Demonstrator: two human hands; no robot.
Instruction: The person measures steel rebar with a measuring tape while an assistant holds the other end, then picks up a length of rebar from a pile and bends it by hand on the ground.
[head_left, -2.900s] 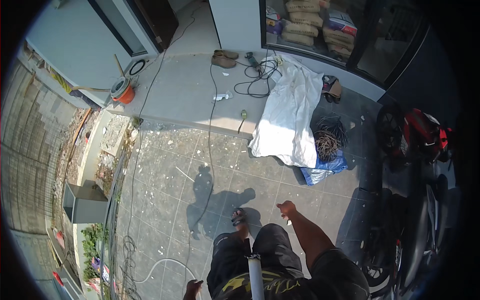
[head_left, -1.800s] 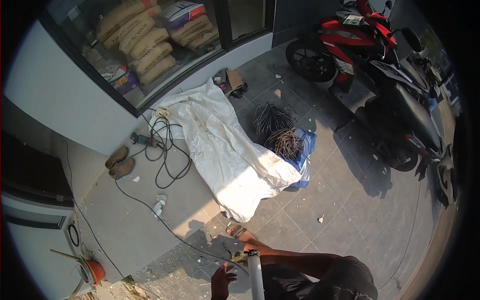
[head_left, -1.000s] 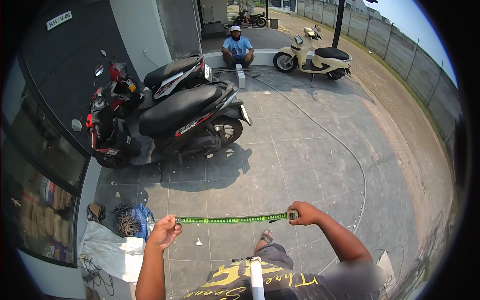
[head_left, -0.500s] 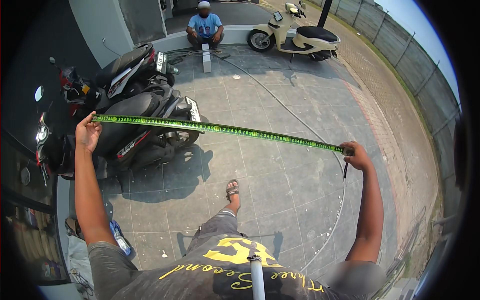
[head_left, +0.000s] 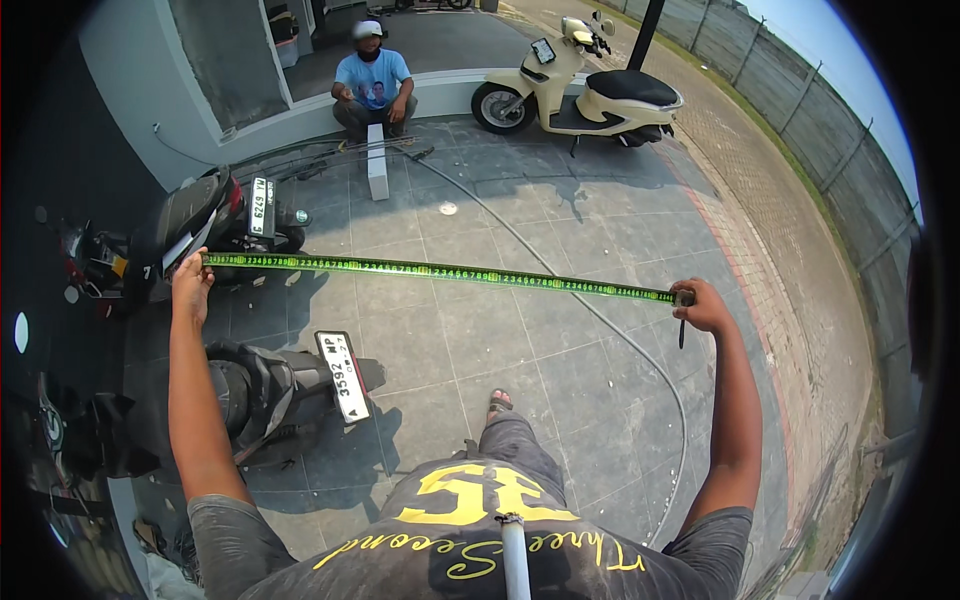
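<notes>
A green tape measure blade stretches between my hands at about chest height, nearly level and dipping slightly to the right. My left hand is closed on its free end, fingertips pinching it. The tape's case sits in my right hand, mostly hidden by the fingers, and a dark wrist strap dangles below. Both arms reach out well apart, with the blade held above the tiled floor.
Two parked motorbikes stand on the left, a near one and a farther one. A cream scooter is parked at the back. A person in blue squats behind a long white box. A grey hose crosses the tiles.
I have moved forward, so the near motorbike and the white box appear closer and lower. The tape remains stretched between my hands. The squatting person has raised one hand.
</notes>
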